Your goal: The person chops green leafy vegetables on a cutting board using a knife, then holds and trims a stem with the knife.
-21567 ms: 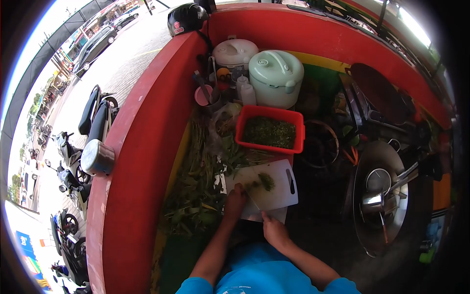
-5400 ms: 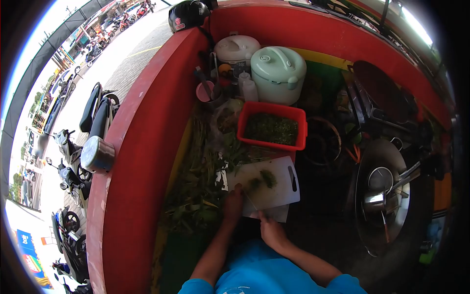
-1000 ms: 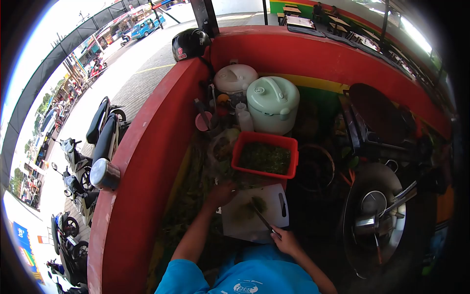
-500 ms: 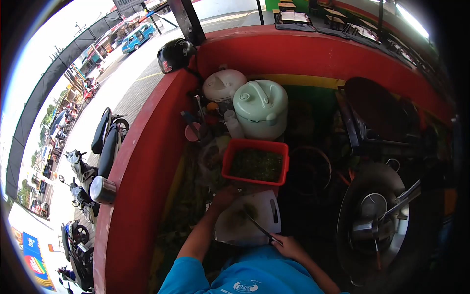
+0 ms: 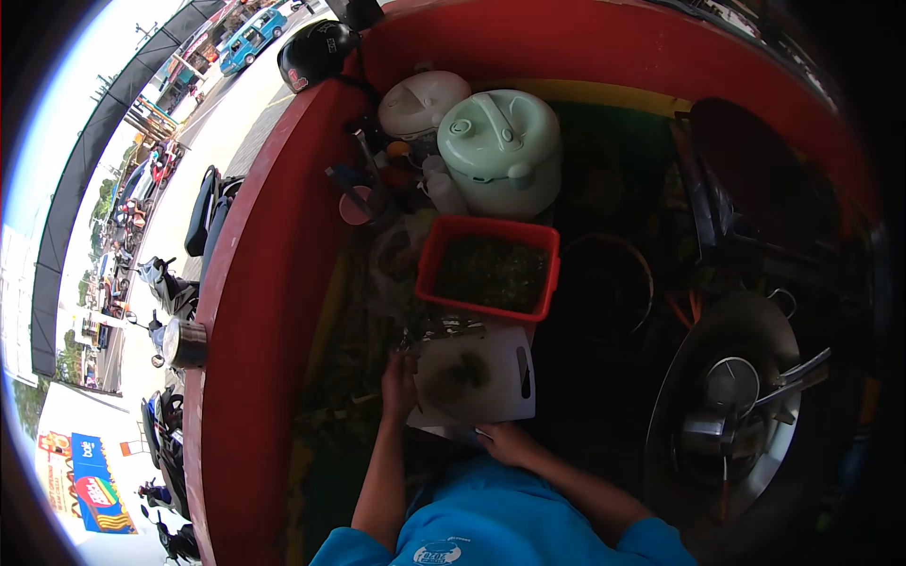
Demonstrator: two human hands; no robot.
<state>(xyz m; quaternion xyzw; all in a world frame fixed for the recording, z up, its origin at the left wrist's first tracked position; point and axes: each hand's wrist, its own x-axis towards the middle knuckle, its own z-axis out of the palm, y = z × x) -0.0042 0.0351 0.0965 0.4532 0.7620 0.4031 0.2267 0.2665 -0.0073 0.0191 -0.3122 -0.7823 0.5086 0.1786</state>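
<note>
A white cutting board [image 5: 500, 401] lies in front of me, with a small heap of chopped greens [image 5: 469, 369] on it. My left hand [image 5: 399, 382] is closed at the board's left edge, its fingers around that edge. Close to my body, at the board's near edge, my right hand [image 5: 508, 442] is wrapped around a knife [image 5: 483, 434]; only part of the knife shows, and the blade is hard to make out. Just beyond the board sits a red plastic basin [image 5: 553, 269] holding cut greens [image 5: 491, 274].
A pale green rice cooker [image 5: 500, 151] and another lidded pot [image 5: 425, 102] stand behind the basin. On the right, a large wok [image 5: 665, 424] holds a ladle and metal utensils. A red wall [image 5: 255, 349] runs along the left, with a metal pot [image 5: 184, 343] and a helmet [image 5: 318, 55] on it.
The view has tipped downward. My left hand has moved from the board's far left corner to its left edge. My right hand has drawn the knife off the board toward my body.
</note>
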